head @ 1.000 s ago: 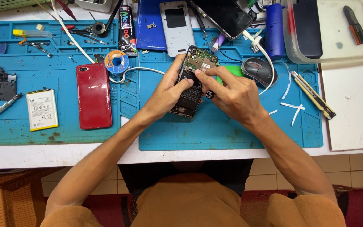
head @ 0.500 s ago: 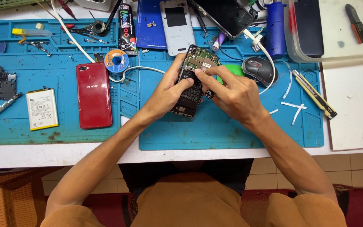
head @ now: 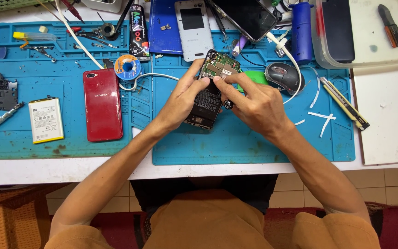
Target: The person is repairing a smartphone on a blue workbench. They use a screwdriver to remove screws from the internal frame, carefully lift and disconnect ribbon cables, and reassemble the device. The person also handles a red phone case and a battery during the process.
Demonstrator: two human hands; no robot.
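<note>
From my head camera, looking straight down, I have an opened phone (head: 210, 90) with its back cover off, lying tilted on the right-hand blue work mat (head: 254, 143). Its green circuit board faces up at the far end and the black battery sits below it. My left hand (head: 183, 99) is curled around the phone's left edge, with the thumb and forefinger closing on the upper part near the board. My right hand (head: 254, 103) comes in from the right, its fingertips (head: 219, 84) pinched together and pressing on the phone just where the board meets the battery; whether they hold some small part I cannot tell.

Just beyond my right hand lie a green plastic pick (head: 254, 77) and a black computer mouse (head: 284, 76), both on the mat. To the left, on the other blue mat (head: 24, 152), a red phone (head: 101, 103) lies face down, well apart from my hands, with a loose white battery (head: 45, 119) beside it. A small spool of solder wire (head: 127, 67) sits above the red phone, and a grey back cover (head: 193, 30) lies past the opened phone.
</note>
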